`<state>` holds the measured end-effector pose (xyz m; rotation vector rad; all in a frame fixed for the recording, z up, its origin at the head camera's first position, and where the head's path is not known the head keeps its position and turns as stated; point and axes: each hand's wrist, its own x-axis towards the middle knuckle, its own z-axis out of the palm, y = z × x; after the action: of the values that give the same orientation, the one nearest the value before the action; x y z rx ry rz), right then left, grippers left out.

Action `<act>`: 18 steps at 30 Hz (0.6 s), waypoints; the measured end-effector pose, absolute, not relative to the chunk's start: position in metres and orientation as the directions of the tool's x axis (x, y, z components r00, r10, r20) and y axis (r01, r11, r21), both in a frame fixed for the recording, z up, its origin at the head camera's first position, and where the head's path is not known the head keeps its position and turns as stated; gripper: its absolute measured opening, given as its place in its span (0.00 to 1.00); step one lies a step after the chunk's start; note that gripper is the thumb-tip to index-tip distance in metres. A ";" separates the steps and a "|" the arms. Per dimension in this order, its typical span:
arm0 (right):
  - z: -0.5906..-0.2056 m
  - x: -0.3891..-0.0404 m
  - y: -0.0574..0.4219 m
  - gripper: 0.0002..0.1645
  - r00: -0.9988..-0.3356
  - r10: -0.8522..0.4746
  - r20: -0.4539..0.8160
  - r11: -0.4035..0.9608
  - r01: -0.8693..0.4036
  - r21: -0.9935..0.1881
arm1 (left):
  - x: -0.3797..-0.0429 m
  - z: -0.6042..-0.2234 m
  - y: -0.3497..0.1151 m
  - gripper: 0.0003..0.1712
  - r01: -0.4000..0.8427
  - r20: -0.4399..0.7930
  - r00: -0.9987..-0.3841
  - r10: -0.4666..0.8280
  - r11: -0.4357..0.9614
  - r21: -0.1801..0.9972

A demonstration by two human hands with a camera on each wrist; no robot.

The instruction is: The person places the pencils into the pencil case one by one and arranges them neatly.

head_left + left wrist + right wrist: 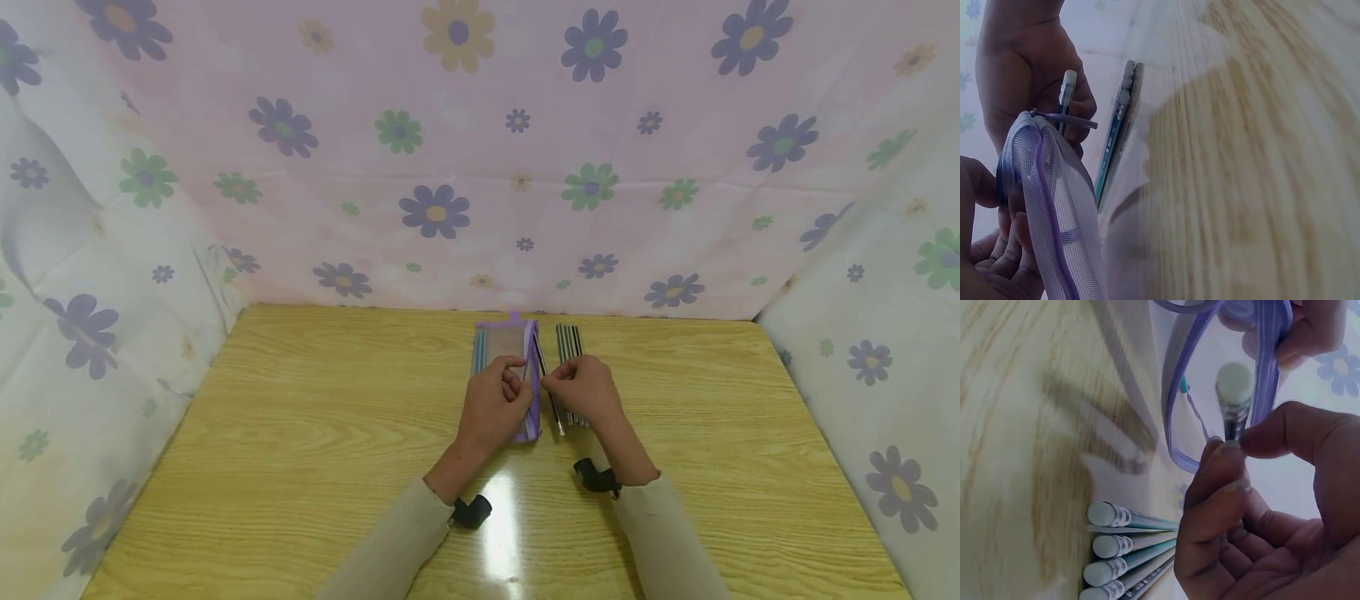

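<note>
A mesh pencil case [504,340] with purple trim lies upright-lengthwise on the table, its zipped side toward the right. My left hand [491,406] grips the edge of its opening, thumb and fingers on the purple zipper band [1270,356]. In the right wrist view the mouth gapes. Light blue pencils [479,350] show through the mesh at the left. My right hand [590,388] pinches a dark pencil [557,414] between thumb and fingers, just right of the opening. Its white eraser [1235,383] points back toward me; its far end reaches the case's zipper side.
Right of the case, several pencils [1141,557] lie side by side on the wooden table [315,433], white erasers toward me, partly under my right hand in the head view. Flowered cloth [465,150] hangs behind and at both sides. Black wrist cameras [472,511] sit at both sleeves.
</note>
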<state>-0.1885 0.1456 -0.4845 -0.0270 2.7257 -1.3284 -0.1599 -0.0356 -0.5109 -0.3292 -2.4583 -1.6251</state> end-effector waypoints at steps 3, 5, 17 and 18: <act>-0.484 -0.188 0.144 0.10 -0.994 -0.048 -0.099 0.607 0.050 -0.793 | -0.160 -0.512 -0.036 0.21 0.282 0.268 -0.959 0.091 0.380 0.881; -0.484 -0.188 0.144 0.11 -0.993 -0.039 -0.112 0.599 0.067 -0.798 | -0.160 -0.512 -0.036 0.21 0.287 0.272 -0.958 0.094 0.381 0.879; -0.488 -0.191 0.136 0.11 -0.982 -0.008 -0.191 0.390 0.173 -0.904 | -0.160 -0.511 -0.034 0.20 0.304 0.289 -0.952 0.096 0.377 0.875; -0.489 -0.192 0.135 0.11 -0.981 -0.008 -0.193 0.381 0.175 -0.908 | -0.160 -0.511 -0.034 0.20 0.303 0.289 -0.952 0.095 0.379 0.874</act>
<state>-0.1915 0.1351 -0.4892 0.1506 2.4687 -1.6550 -0.1605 -0.0343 -0.5109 -0.3579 -2.4445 -1.6116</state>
